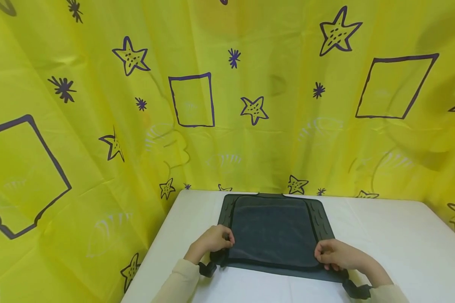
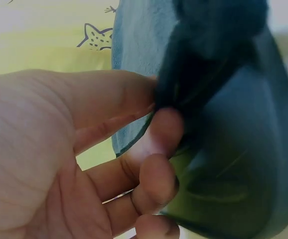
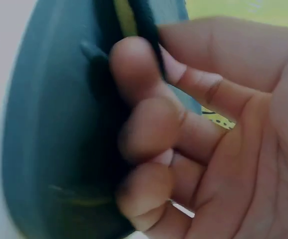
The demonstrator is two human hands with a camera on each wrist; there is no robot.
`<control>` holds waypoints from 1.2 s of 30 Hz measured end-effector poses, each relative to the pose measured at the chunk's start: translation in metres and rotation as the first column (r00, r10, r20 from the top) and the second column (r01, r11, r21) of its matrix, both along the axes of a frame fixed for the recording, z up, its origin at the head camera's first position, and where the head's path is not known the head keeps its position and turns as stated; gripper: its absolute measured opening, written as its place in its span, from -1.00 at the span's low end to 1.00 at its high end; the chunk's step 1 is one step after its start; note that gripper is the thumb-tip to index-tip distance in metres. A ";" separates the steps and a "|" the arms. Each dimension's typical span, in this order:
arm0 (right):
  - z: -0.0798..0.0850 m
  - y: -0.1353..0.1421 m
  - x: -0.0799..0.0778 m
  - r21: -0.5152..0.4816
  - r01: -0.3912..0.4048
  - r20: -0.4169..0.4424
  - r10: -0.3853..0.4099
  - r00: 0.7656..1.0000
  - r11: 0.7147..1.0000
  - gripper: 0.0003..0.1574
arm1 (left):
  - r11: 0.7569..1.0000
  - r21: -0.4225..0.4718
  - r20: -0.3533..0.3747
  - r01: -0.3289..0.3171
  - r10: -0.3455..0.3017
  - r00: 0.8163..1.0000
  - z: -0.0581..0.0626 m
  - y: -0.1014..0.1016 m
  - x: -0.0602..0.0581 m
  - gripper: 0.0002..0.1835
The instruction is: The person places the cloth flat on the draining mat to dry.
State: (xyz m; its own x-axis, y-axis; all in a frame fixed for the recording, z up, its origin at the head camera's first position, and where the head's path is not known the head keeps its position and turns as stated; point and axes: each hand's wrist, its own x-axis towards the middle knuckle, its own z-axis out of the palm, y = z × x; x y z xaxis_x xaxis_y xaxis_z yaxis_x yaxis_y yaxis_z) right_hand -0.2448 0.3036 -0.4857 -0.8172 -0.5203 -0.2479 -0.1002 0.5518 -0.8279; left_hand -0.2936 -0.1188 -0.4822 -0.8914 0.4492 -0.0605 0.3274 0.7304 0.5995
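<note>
A dark grey cloth [image 1: 273, 231] with a black border lies over a dark grey tray-like board [image 1: 321, 223] with rounded corners and short grooves along its sides. My left hand [image 1: 214, 239] pinches the cloth near its lower left corner. In the left wrist view, thumb and forefinger of the left hand [image 2: 99, 144] meet on the fuzzy cloth [image 2: 136, 45], the other fingers curled above the board [image 2: 243, 164]. At the lower right corner, my right hand [image 1: 337, 254] pinches the cloth's edge. The right wrist view shows the right hand [image 3: 218, 124] with fingers curled beside the board [image 3: 44, 129].
The board is on a white table [image 1: 386, 235], close to its back edge. A yellow curtain [image 1: 273, 147] printed with stars and squares hangs behind and to the left. Black straps [image 1: 207, 269] circle both wrists below light sleeves [image 1: 180, 282].
</note>
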 end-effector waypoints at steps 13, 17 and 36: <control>0.012 -0.005 -0.029 0.074 0.159 -0.197 -0.142 0.970 0.984 -0.73 | 0.998 -0.016 -0.216 -0.058 0.053 0.975 0.002 0.014 -0.029 -0.96; 0.018 -0.015 -0.045 0.116 0.223 -0.286 -0.182 0.941 0.968 -0.66 | 0.995 -0.051 -0.288 -0.086 0.068 0.955 0.005 0.030 -0.044 -0.87; 0.007 -0.012 -0.116 0.003 0.410 -0.158 -0.404 0.901 0.912 -0.32 | 0.941 0.050 -0.251 -0.335 0.337 0.907 -0.008 0.054 -0.104 -0.67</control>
State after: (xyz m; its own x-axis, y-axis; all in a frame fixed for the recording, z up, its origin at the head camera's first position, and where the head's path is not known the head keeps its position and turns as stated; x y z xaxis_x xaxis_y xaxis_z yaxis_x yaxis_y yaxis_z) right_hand -0.3605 0.2919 -0.4788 -0.9849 -0.1274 -0.1169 0.0173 0.6000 -0.7998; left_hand -0.3979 -0.0647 -0.4906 -0.9748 0.1201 0.1880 0.2041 0.8207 0.5337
